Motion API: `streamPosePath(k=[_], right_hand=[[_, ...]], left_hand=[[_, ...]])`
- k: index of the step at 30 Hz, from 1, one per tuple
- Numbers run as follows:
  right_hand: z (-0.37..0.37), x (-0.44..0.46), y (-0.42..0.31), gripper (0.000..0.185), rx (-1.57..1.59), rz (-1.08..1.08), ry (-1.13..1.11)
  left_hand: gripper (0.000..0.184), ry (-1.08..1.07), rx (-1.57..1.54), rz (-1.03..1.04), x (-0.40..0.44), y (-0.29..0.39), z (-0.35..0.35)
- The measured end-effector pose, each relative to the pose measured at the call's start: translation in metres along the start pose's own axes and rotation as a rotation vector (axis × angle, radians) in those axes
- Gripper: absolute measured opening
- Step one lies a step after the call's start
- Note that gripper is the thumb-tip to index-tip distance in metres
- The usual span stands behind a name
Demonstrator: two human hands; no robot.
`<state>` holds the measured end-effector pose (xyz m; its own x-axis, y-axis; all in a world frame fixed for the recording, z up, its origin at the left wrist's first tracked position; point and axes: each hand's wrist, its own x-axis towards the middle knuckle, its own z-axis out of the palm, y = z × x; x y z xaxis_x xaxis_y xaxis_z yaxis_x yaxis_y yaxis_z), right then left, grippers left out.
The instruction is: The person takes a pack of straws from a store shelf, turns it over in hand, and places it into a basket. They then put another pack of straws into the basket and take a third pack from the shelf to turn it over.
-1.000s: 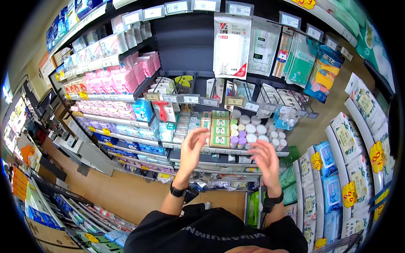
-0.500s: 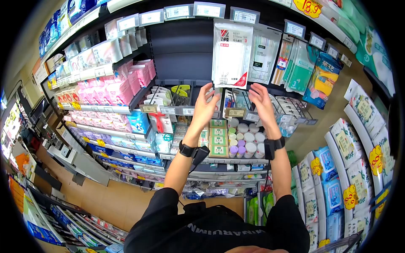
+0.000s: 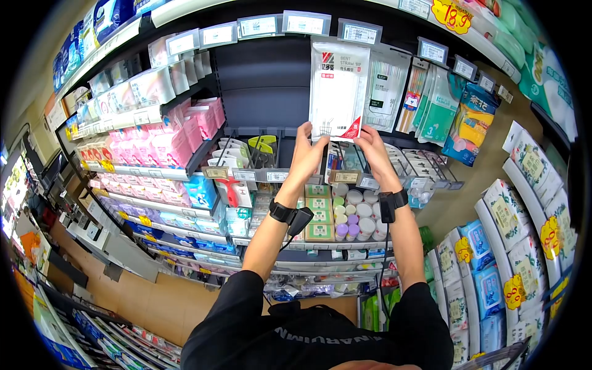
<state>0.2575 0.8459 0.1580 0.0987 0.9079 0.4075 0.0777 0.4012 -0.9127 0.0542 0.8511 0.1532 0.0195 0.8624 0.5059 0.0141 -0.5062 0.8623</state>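
Note:
A white packet of bent straws (image 3: 336,92) with a red corner hangs upright from the top rail. My left hand (image 3: 306,153) is at its lower left corner, thumb and fingers closed on the edge. At the lower right corner my right hand (image 3: 374,153) pinches the packet near the red triangle. Beside it on the right hang a clear straw packet (image 3: 385,89), thin wooden-coloured sticks (image 3: 413,98) and green glove packs (image 3: 439,105). Below the hands stand green-and-tan boxes (image 3: 319,213) and small round tubs (image 3: 364,216).
Pink packs (image 3: 172,145) fill shelves on the left. Hooks with price tags (image 3: 277,177) stick out below the packet. A red peeler (image 3: 232,191) hangs left of my left forearm. Wipe packs (image 3: 487,290) line the right shelves. A counter (image 3: 114,246) stands at the far left.
Both hands have risen from in front of the tubs to the packet's bottom corners and closed on them. The view has shifted slightly.

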Motion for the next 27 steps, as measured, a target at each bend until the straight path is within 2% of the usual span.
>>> streamPosePath(k=[4, 7, 9, 18, 27], right_hand=[[-0.001, -0.007, -0.002, 0.050, 0.027, 0.026, 0.033], [-0.002, -0.019, -0.010, 0.042, 0.173, 0.048, -0.034], [-0.002, -0.025, -0.013, 0.034, 0.234, 0.052, -0.052], [-0.003, -0.052, -0.034, 0.034, 0.182, -0.102, -0.022], [0.000, -0.087, -0.061, 0.032, 0.164, -0.140, 0.004]], left_hand=[[0.061, 0.032, -0.114, 0.021, 0.001, 0.005, -0.011], [0.050, 0.022, -0.185, 0.016, -0.001, 0.013, -0.017], [0.050, -0.019, -0.211, 0.037, 0.001, 0.012, -0.019], [0.044, -0.121, -0.319, 0.115, -0.011, 0.021, -0.021], [0.043, -0.147, -0.412, 0.138, -0.040, 0.046, -0.026]])
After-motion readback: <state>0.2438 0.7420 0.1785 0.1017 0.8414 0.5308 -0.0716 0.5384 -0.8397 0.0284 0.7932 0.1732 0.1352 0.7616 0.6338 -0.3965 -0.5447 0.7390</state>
